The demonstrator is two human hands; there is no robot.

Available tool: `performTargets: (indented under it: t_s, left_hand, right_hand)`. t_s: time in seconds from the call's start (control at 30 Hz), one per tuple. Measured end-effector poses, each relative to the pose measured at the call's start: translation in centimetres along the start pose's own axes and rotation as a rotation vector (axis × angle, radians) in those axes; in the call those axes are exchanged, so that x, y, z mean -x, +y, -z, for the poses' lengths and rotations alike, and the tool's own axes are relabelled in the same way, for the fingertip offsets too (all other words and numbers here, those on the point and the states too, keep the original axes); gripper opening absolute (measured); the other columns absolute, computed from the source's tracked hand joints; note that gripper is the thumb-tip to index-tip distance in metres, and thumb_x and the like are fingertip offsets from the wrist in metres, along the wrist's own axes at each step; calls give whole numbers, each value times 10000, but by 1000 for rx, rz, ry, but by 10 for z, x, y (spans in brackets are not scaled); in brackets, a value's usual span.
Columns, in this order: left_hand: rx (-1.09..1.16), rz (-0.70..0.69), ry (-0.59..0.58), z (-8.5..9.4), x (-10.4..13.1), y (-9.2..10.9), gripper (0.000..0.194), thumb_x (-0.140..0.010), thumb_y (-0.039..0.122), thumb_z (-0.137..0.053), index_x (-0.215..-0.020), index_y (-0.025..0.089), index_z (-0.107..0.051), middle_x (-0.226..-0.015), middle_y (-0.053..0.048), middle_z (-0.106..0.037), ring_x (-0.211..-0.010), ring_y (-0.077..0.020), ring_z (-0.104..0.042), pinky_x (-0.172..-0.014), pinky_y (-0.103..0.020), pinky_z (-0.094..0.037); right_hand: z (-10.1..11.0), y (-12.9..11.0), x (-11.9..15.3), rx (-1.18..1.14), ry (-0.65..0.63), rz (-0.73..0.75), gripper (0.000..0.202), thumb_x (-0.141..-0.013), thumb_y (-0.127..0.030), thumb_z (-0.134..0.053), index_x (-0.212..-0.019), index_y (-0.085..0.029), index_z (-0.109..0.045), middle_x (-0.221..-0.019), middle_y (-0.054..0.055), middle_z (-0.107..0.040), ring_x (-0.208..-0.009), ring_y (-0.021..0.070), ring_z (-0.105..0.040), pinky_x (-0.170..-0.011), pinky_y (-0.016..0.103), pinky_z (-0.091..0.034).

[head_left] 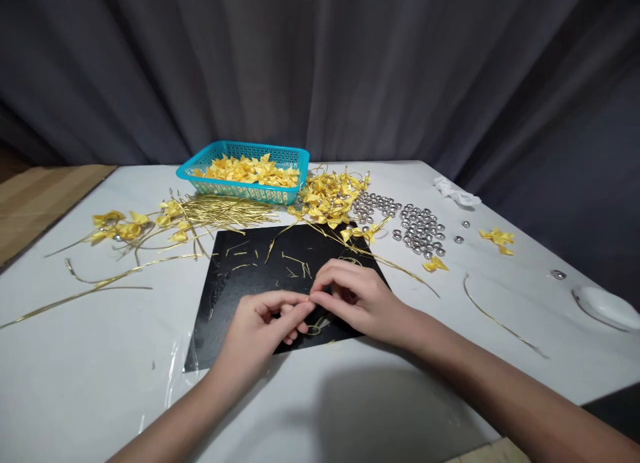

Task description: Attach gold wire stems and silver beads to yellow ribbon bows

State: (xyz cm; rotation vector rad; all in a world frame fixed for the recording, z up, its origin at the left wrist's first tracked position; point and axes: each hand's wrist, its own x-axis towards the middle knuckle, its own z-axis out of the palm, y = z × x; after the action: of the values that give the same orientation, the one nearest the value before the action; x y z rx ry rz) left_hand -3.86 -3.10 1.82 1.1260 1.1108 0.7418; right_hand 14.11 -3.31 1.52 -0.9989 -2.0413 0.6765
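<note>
Over a black mat (235, 249), my left hand (267, 319) and my right hand (353, 293) meet with their fingertips pinched together. A tiny yellowish bit shows between the fingertips, but the fingers cover most of it, so its kind cannot be made out. Just below the hands lies a loop of thin gold cord (314, 329); whether it joins what I hold is unclear. Short gold cord clippings (300, 266) are scattered on the mat. Beyond my right hand, yellow ribbon bows (363, 233) with long gold cords rest at the mat's far edge.
A blue basket (243, 191) of yellow bows stands at the back. Before it lies a bundle of gold cords (225, 211); beside it, a pile of yellow bows (327, 196). Several silver beads (423, 229) spread to the right, with a white dish (605, 307) near the table's right edge.
</note>
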Motion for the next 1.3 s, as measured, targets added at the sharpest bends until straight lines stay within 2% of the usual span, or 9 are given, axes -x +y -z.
performTargets:
  t_s: [0.07, 0.17, 0.27, 0.4, 0.53, 0.8, 0.97, 1.13, 1.3]
  left_hand:
    - [34, -11, 0, 0, 0, 0, 163, -644, 294, -727, -693, 139, -731, -485, 20, -628, -431, -50, -497, -444, -138, -408]
    - [80, -9, 15, 0, 1, 3, 195, -638, 305, -733, -704, 123, -709, -487, 27, -622, -433, -48, -500, -440, -133, -402]
    - [112, 8, 26, 0, 0, 5, 219, -621, 302, -746, -711, 110, -689, -473, 38, -609, -419, -43, -492, -430, -129, -392]
    - [139, 22, 38, -1, 0, 5, 238, -609, 306, -757, -707, 106, -676, -465, 40, -608, -414, -41, -491, -429, -126, -393]
    - [145, 20, 40, 0, 1, 3, 233, -615, 307, -761, -706, 108, -681, -502, 23, -638, -443, -41, -511, -450, -118, -408]
    - [155, -9, 58, -1, 0, 0, 167, -640, 279, -748, -645, 128, -676, -507, 34, -635, -447, -29, -510, -451, -100, -408]
    - [128, -52, 69, -2, 0, 1, 136, -640, 257, -738, -646, 134, -681, -507, 34, -637, -440, -30, -504, -445, -98, -409]
    - [14, -145, 117, -3, 6, 0, 138, -666, 256, -715, -607, 139, -671, -496, 29, -630, -425, -37, -498, -426, -102, -407]
    - [-140, -332, 226, -4, 11, -5, 73, -710, 228, -679, -673, 168, -698, -578, 8, -685, -521, -91, -612, -487, -138, -477]
  right_hand:
    - [-1, -2, -3, -161, 2, -223, 148, -852, -279, -561, -843, -138, -602, -731, 10, -569, -492, 47, -447, -441, 167, -362]
    - [-4, -6, -5, -382, -90, -530, 252, -823, -363, -573, -933, -139, -614, -519, -56, -490, -396, 53, -438, -394, 162, -340]
    - [-10, -7, -4, -425, -74, -635, 261, -759, -368, -640, -891, -142, -639, -455, -77, -459, -376, 52, -454, -386, 154, -331]
    - [-15, -8, -3, -490, 30, -676, 276, -685, -382, -706, -791, -135, -645, -441, -68, -497, -358, 49, -473, -379, 153, -342]
    - [-16, -5, -2, -617, 61, -659, 343, -638, -441, -741, -728, -136, -612, -448, -63, -521, -337, 39, -458, -360, 146, -351]
    - [-20, -5, 1, -663, -36, -642, 268, -769, -409, -634, -815, -172, -517, -439, -103, -470, -337, 27, -427, -357, 118, -360]
    - [-20, -5, 1, -643, -5, -637, 276, -763, -409, -640, -845, -162, -550, -434, -90, -479, -346, 40, -449, -367, 133, -370]
    - [-20, -10, 0, -613, 56, -648, 270, -746, -407, -651, -791, -156, -562, -445, -87, -465, -353, 38, -440, -378, 145, -396]
    - [-21, -15, 1, -673, 4, -627, 236, -783, -385, -621, -807, -176, -515, -436, -109, -425, -357, 32, -419, -373, 131, -378]
